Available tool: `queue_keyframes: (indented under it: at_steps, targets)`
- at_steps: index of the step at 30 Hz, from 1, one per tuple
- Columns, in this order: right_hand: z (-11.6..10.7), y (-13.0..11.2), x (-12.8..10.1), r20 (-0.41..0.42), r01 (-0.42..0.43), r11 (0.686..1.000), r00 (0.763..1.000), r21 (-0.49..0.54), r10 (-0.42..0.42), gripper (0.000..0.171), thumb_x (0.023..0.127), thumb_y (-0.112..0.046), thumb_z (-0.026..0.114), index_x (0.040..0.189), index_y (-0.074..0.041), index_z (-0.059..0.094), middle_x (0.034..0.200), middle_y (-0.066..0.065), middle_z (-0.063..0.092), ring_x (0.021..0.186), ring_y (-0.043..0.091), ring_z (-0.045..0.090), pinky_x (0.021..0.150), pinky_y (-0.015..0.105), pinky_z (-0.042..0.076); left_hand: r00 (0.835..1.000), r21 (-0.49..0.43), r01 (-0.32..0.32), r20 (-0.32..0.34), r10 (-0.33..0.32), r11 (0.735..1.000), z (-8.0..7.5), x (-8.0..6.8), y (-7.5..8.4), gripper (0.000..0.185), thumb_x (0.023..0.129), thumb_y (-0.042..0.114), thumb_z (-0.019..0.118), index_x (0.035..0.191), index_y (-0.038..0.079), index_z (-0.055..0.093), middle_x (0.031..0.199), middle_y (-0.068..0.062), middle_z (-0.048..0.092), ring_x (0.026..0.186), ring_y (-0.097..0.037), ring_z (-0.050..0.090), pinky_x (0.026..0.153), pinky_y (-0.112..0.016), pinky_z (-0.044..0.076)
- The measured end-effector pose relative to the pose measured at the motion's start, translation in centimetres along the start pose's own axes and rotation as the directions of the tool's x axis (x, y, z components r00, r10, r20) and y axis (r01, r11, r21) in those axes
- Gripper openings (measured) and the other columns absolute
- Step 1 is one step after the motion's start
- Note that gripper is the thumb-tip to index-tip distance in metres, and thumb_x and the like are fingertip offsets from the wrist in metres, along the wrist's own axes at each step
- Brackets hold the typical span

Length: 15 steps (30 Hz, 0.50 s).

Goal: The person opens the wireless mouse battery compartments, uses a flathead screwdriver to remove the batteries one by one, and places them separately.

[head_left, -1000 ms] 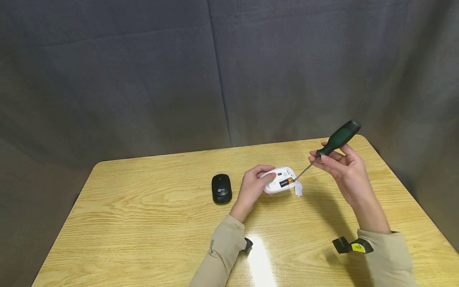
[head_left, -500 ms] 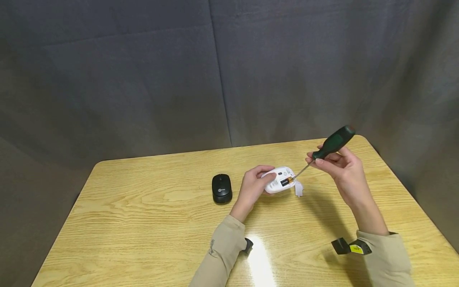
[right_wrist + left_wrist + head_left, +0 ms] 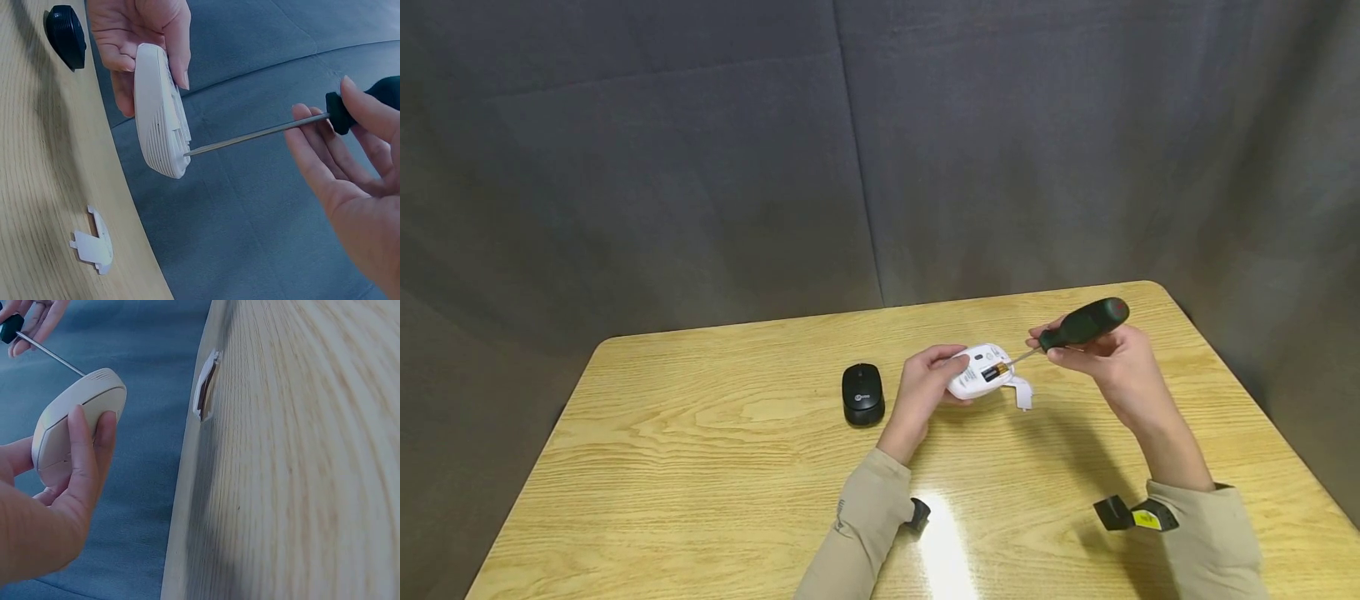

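My left hand [image 3: 922, 392] grips a white computer mouse [image 3: 972, 379], its underside turned up and its battery compartment uncovered. Inside that compartment sits a black and copper battery [image 3: 994, 372]. In my right hand [image 3: 1112, 367] is a screwdriver with a dark green handle [image 3: 1086, 322], pinched near the base of the handle. Its metal shaft [image 3: 256, 135] points left, with the tip right at the end of the mouse by the battery. From the left wrist view, my fingers [image 3: 81, 444] wrap the smooth side of the mouse and hide part of it.
A white battery cover [image 3: 94, 247] lies on the wooden table [image 3: 715, 467], below and right of the held mouse. Left of my left hand stands a black mouse [image 3: 862, 395]. A grey curtain [image 3: 700, 167] hangs behind the table.
The screwdriver handle has dropped lower and moved left, so the shaft lies flatter. The white mouse has shifted slightly left and tilted, showing more of the cover on the table.
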State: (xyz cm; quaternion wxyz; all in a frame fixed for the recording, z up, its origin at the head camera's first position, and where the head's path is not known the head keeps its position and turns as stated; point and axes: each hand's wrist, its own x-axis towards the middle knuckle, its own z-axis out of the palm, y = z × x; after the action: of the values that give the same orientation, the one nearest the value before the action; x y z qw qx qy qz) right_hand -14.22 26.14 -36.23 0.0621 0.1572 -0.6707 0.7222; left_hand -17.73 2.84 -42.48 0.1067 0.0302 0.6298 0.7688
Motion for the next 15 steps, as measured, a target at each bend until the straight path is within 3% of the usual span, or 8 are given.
queue_keyframes:
  at_steps: [6,15]
  targets:
    - [-0.6,0.7,0.1,-0.017,0.039,0.985,0.999,0.167,-0.037,0.025,0.094,0.021,0.059,0.113,0.007,0.067,0.107,0.009,0.078,0.102,0.021,0.075,0.095,0.031,0.055,1.000,-0.001,-0.011,0.028,0.011,1.000,0.0,-0.1,0.0,0.031,0.099,0.008,0.065,0.125,-0.009,0.067,0.110,-0.021,0.073,0.080,-0.016,0.069,0.061,-0.030,0.060]
    - [-0.6,1.3,0.6,-0.128,0.029,0.905,0.991,0.425,0.028,0.022,0.099,0.016,0.055,0.115,0.006,0.067,0.104,0.019,0.076,0.098,0.029,0.076,0.090,0.040,0.055,0.999,-0.005,-0.016,0.051,0.017,1.000,-0.1,-0.1,0.0,0.033,0.100,0.007,0.064,0.127,-0.011,0.065,0.111,-0.022,0.072,0.082,-0.018,0.069,0.061,-0.030,0.060]
